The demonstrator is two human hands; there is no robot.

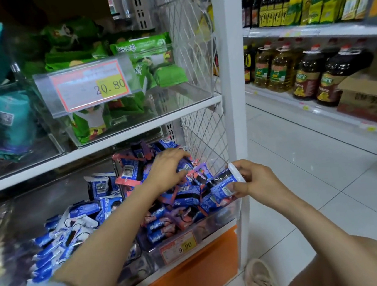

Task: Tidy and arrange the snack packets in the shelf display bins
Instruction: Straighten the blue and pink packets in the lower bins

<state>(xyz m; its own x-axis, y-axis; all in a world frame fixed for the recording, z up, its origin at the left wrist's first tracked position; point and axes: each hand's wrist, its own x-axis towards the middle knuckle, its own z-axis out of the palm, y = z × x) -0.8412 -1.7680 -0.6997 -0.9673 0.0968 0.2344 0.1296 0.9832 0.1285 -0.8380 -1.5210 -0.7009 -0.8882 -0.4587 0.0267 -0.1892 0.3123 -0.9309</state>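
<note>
1 packet (223,183) in right hand (256,179), left hand (164,169) on heap (163,217)

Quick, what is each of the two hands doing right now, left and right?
Left hand: closed, gripping the top packet of the pile.
Right hand: closed, pinching a white-ended packet.

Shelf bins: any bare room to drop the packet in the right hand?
Bare: rear floor of the middle lower bin, behind its blue-white packets; right front corner of the green-packet bin, beside the mesh. Crowded: the 9.90 bin, heaped with blue-and-pink packets, where the left hand grips.
</note>
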